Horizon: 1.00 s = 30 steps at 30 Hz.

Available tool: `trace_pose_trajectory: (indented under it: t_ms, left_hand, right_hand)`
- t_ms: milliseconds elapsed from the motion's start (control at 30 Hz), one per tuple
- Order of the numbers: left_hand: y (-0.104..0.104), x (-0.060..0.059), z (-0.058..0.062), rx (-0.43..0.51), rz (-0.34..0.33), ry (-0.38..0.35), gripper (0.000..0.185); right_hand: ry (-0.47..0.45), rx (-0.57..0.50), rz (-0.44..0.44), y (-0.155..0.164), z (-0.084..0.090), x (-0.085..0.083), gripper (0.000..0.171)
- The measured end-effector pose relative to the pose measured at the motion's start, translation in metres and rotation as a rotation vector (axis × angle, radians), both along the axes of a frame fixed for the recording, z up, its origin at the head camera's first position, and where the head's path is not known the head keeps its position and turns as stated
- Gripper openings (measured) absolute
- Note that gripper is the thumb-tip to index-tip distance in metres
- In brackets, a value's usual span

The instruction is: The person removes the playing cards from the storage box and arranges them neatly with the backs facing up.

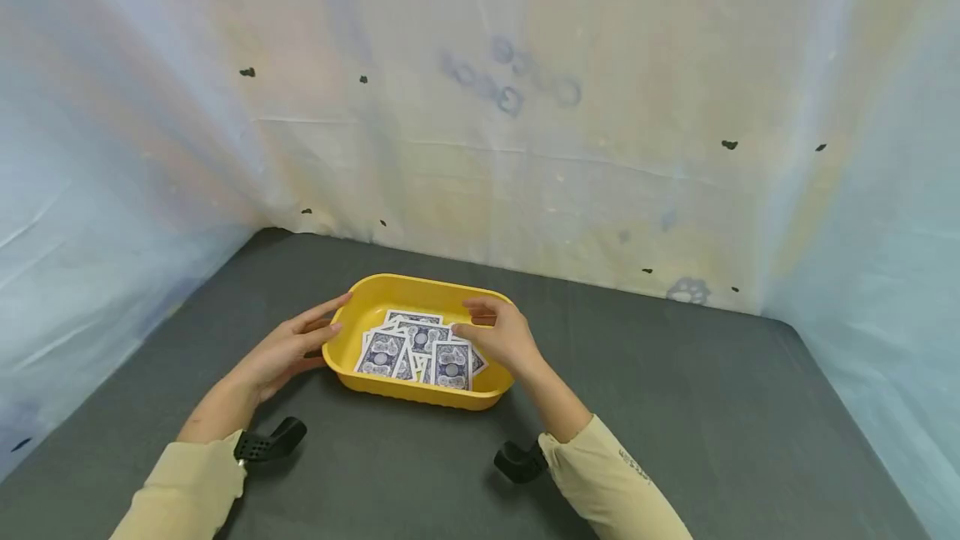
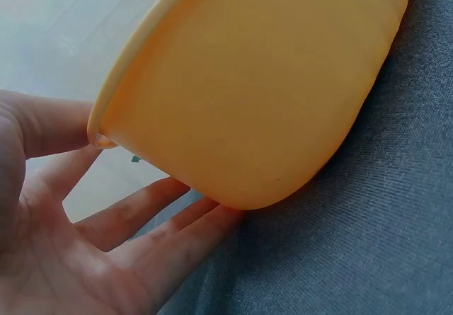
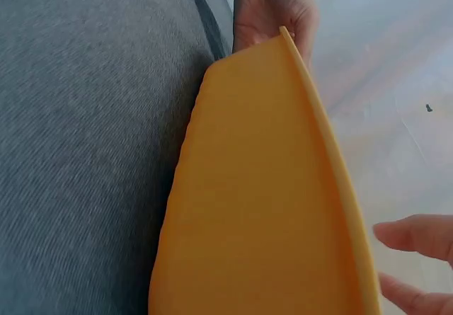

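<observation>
On the grey table point(image 1: 675, 407), a yellow tray point(image 1: 367, 294) holds face-down cards point(image 1: 420, 350). Your left hand point(image 1: 288, 350) lies against the tray's left wall, fingers point(image 2: 134, 212) straight and released. Your right hand point(image 1: 501, 333) hovers over the tray's right side, fingers loosely curled above the cards, grasping nothing visible.

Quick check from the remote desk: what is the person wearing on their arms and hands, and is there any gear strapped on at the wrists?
Both hands, left hand and right hand, are bare, no gloves. Each arm has a long pale beige sleeve ending short of the wrist; the right sleeve carries small dark lettering, too small to read. A black camera mount juts from the left cuff, another from the right.
</observation>
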<state>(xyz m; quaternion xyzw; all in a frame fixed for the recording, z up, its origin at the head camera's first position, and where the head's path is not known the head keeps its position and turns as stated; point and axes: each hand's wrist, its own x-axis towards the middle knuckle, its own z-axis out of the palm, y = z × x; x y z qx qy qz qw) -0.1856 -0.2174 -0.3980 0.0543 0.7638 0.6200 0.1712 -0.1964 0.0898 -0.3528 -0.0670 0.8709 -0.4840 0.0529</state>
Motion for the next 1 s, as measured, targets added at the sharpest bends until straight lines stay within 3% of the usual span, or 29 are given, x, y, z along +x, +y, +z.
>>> trace_pose_trajectory:
  t_ms: [100, 367, 767, 1000]
  left_hand:
    - [0.002, 0.0, -0.002, 0.003, 0.004, -0.005, 0.065]
    - [0.0, 0.0, -0.003, 0.021, 0.015, -0.007, 0.065]
    - [0.001, 0.001, -0.001, 0.012, 0.031, -0.018, 0.066]
    - [0.002, 0.0, -0.001, 0.016, 0.036, -0.022, 0.065]
  right_hand:
    - [-0.058, 0.001, 0.016, -0.005, -0.004, -0.001, 0.048]
    - [-0.163, 0.125, 0.077, -0.019, -0.01, -0.005, 0.056]
    - [-0.158, 0.299, 0.109, -0.021, -0.017, -0.003, 0.07]
    - [-0.142, 0.399, 0.1, -0.023, -0.021, 0.001, 0.068]
